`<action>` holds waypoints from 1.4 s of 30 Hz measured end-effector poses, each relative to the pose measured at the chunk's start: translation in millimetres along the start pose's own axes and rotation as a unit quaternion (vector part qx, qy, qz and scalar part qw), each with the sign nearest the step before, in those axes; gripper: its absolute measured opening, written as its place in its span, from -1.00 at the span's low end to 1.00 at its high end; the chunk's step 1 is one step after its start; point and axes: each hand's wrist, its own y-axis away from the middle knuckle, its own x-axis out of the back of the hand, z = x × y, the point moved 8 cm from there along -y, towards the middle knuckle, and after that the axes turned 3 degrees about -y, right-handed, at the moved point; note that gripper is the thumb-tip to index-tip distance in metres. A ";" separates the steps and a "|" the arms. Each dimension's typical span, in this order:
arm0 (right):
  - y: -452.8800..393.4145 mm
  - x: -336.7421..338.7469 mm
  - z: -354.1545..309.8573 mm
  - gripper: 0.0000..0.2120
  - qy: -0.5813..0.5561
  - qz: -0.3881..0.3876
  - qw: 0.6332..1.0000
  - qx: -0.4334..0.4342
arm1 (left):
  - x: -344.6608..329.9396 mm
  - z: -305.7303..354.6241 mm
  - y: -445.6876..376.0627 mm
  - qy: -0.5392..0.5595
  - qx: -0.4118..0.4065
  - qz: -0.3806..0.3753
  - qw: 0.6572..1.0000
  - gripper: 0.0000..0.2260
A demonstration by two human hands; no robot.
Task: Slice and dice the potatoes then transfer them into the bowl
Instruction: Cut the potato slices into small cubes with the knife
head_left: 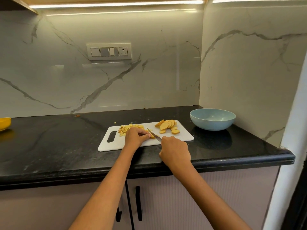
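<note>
On the black stone bench [66,138] lies a white plastic cutting board [184,136], its handle slot toward the left. The left hand [135,136] pinches a small potato piece [153,136] near the board's middle — how much is left of it is hard to tell. The right hand [174,151] grips a steel-bladed knife [153,133], the blade against that piece. Yellow diced potato [126,127] sits at the far-left edge; round potato slices [167,126] at the far-right corner. A pale blue bowl [212,125] stands just beside the board's right end.
</note>
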 end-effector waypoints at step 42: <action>-40.4 -4.6 38.5 -0.66 -0.142 0.101 0.983 -0.054 | -25.7 34.5 13.6 -0.102 -0.167 -0.105 0.975 -0.56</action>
